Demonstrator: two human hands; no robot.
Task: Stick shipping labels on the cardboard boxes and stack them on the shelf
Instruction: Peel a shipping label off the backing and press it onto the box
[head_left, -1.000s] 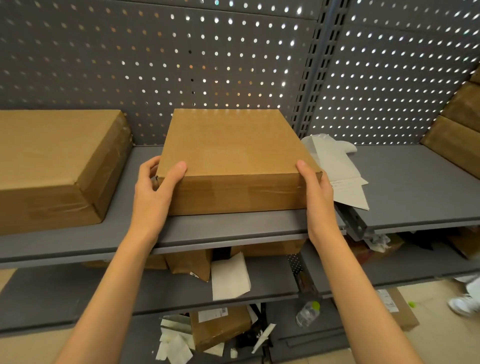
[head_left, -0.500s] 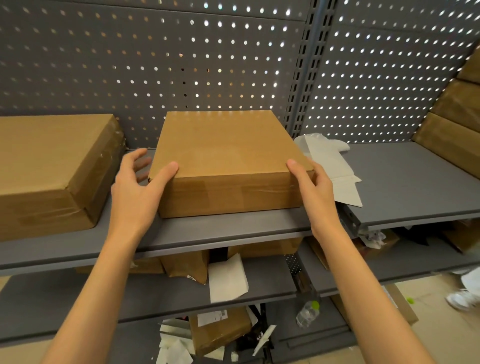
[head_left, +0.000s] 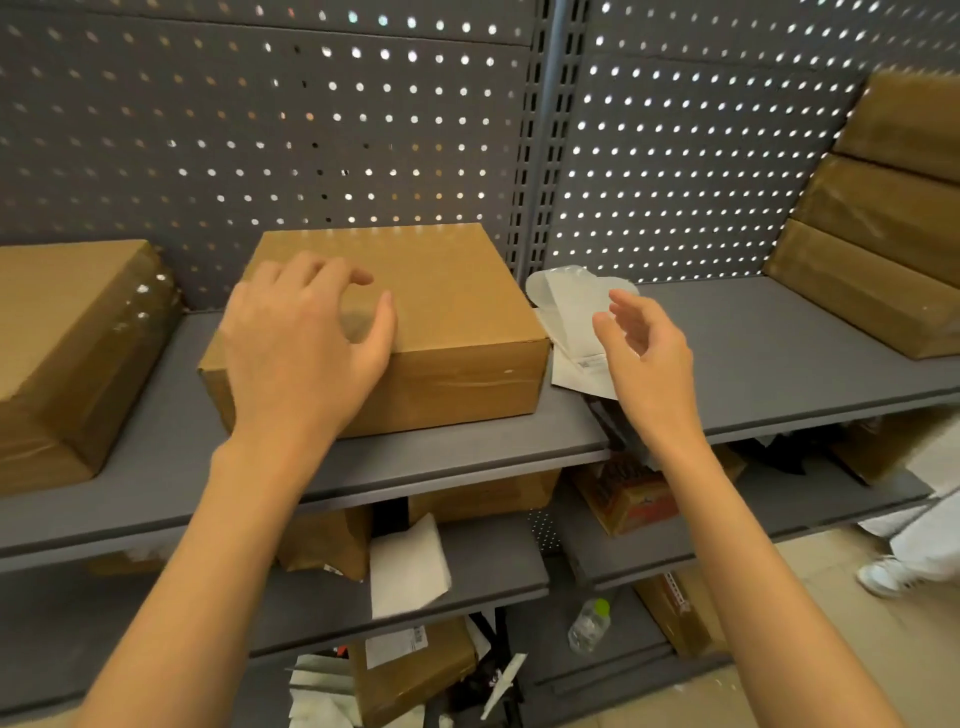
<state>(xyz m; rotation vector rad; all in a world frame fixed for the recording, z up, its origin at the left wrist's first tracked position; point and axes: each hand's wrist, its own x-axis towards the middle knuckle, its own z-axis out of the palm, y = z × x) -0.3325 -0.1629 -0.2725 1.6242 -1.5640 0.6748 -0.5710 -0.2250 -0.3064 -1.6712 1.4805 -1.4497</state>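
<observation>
Cardboard box (head_left: 447, 312) on shelf (head_left: 467, 457); both hands off.

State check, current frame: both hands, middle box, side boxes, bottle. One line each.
left hand: open, fingers loosely curled over the middle box, holding nothing
right hand: open, clear of the box
middle box: closed, flat on the shelf, no label visible
left box: closed, taped
right stack of boxes: tilted
plastic bottle: capped, tilted
</observation>
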